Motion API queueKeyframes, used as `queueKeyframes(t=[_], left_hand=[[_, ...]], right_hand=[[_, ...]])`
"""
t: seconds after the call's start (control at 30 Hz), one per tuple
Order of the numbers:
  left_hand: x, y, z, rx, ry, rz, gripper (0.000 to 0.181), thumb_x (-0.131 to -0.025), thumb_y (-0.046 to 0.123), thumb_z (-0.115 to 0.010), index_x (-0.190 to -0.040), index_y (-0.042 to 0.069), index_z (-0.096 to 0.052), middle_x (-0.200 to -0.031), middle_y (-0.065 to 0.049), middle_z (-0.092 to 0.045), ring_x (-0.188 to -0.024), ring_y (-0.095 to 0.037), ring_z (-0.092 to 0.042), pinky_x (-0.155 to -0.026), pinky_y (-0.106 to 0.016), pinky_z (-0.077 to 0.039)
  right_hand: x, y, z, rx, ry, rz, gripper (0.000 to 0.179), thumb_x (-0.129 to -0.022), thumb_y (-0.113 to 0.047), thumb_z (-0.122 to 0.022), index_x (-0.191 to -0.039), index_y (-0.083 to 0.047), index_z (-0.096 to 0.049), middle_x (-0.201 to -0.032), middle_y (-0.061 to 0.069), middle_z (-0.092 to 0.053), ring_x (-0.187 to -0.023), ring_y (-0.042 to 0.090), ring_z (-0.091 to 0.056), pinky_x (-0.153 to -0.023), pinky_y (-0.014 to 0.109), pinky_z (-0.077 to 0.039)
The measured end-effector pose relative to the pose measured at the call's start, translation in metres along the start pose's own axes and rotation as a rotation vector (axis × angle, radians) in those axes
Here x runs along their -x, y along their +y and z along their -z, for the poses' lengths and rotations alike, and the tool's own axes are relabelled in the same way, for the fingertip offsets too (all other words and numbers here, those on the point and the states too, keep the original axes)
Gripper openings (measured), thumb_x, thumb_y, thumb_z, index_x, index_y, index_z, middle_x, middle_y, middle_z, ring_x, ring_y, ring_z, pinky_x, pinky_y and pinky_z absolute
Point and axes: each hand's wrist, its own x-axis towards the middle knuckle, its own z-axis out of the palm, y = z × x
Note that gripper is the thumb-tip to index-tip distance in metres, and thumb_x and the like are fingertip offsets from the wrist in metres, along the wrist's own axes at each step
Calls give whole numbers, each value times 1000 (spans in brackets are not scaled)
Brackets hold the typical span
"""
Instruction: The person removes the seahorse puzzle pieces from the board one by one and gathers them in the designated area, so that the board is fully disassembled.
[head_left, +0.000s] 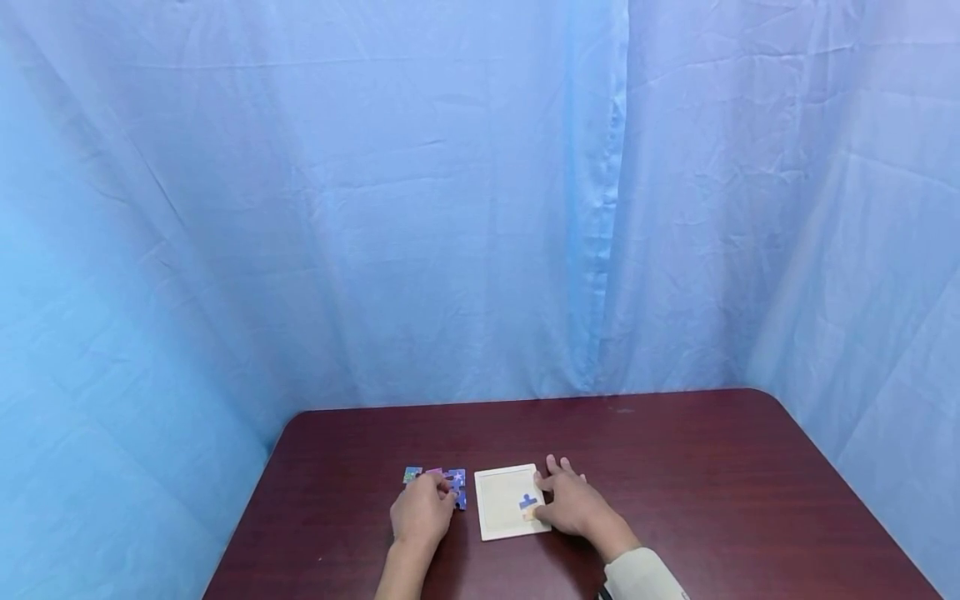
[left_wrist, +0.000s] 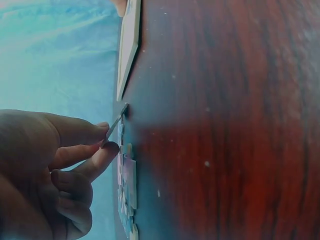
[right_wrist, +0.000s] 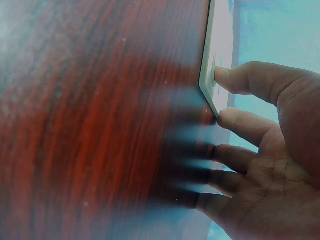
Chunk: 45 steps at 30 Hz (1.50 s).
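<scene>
Between thumb and fingertips, my left hand (head_left: pixel 422 510) pinches a thin jigsaw piece (left_wrist: pixel 116 122), seen nearly edge-on in the left wrist view. It is held just above a group of colourful jigsaw pieces (head_left: pixel 458 477), which the hand partly hides. To the right lies a square, cream puzzle tray (head_left: pixel 497 504). Inside the tray's right side are a blue jigsaw piece (head_left: pixel 527 502) and a yellowish piece (head_left: pixel 529 514). My right hand (head_left: pixel 577 504) rests at the tray's right edge, thumb on or beside the yellowish piece, index finger touching the rim, other fingers spread.
The dark reddish wooden table (head_left: pixel 675 467) has rounded far corners. Light blue curtains (head_left: pixel 450 208) hang behind it and along both sides. The loose pieces lie left of the tray, with a narrow strip of table between.
</scene>
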Motion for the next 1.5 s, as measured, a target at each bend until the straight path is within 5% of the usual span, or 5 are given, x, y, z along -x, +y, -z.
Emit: queueKeyframes(t=[0.73, 1.07, 1.27, 1.5], left_hand=[[-2, 5, -3, -28, 45, -23, 7, -83, 17, -82, -81, 18, -76, -83, 1, -74, -68, -17, -67, -61, -46, -52], [17, 37, -13, 31, -5, -222, 9, -82, 20, -84, -87, 16, -78, -67, 11, -62, -59, -3, -53, -54, -28, -41], [27, 57, -21, 15, -71, -343, 16, -80, 21, -85, -93, 15, -79, -73, 7, -65, -63, -4, -58, -56, -27, -44], [29, 68, -34, -94, -107, -378, 29, -81, 28, -87, -107, 15, -82, -90, 0, -71, -75, -19, -71, -63, -35, -54]], right_hand=[[-3, 3, 0, 13, -3, -5, 63, -87, -17, -78, -145, 1, -60, -168, 31, -32, -159, 53, -22, -124, 72, -23], [-1, 2, 0, 20, 5, 4, 65, -85, -19, -79, -144, 1, -61, -166, 32, -34, -158, 54, -24, -123, 72, -25], [1, 2, -1, 10, 12, 13, 65, -81, -19, -77, -142, 0, -64, -166, 33, -35, -158, 54, -25, -123, 72, -25], [2, 2, 0, 3, 7, 17, 65, -81, -18, -76, -142, -1, -64, -166, 33, -34, -159, 54, -23, -123, 72, -24]])
